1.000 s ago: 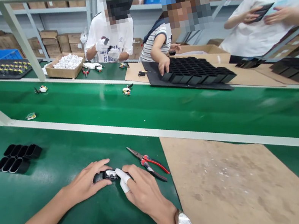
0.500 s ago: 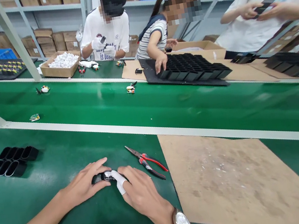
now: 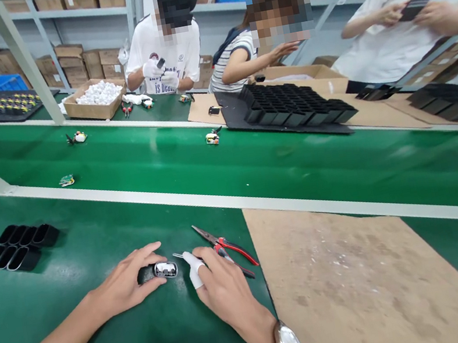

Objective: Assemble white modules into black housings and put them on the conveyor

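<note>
A black case sits on the green table near the person's edge, its open mouth showing white and dark parts packed inside; from my remote seat I cannot tell how far it tilts. The left hand pinches it between thumb and fingers. What has just changed is the right hand: half a second ago its covered fingers were at the case, and now they have pulled back, closed on a slim metal tool whose tip stands just beside the mouth. I read that as a break in the work inside the case, the contents exposed to view; whether they are fully seated I cannot judge. Just behind the right hand lie red-and-black pliers, with a cardboard sheet to the right and a cluster of black cases to the left. Beyond, small circuit assemblies have shifted rightward along the green belt, and a co-worker's hand has lifted off the black rows.
</note>
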`<state>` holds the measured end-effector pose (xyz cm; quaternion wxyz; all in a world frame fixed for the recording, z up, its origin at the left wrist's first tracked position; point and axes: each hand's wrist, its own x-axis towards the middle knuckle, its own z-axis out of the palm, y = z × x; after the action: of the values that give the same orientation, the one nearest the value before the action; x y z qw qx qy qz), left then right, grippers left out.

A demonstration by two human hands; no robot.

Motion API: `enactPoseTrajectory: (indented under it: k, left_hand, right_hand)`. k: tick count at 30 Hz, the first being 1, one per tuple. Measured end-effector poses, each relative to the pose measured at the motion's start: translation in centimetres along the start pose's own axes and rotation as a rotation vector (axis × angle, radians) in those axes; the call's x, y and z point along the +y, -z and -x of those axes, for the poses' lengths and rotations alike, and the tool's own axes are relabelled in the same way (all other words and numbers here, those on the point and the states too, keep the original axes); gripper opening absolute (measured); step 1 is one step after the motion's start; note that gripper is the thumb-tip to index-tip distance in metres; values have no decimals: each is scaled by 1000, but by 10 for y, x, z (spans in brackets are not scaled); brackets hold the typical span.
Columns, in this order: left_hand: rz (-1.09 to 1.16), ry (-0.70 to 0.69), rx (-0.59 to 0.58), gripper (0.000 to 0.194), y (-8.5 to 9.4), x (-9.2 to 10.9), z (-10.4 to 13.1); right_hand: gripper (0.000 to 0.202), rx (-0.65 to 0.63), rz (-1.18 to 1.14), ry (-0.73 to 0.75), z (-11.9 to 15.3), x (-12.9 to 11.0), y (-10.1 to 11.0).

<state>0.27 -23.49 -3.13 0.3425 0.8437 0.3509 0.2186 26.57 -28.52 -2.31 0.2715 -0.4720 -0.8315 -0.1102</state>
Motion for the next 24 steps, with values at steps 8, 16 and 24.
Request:
enactPoseTrajectory:
  k: [8, 16, 24]
  left_hand:
    - [-36, -241, 99, 34, 7, -1, -4]
    - [-14, -392, 116, 16, 4, 4, -8]
    - [302, 47, 564, 8, 13, -14, -13]
  right_hand:
    - [36, -85, -28, -83, 3, 5, -9]
    - [33, 27, -366, -15, -6, -5, -1]
    - [29, -1, -126, -83, -2, 3, -9]
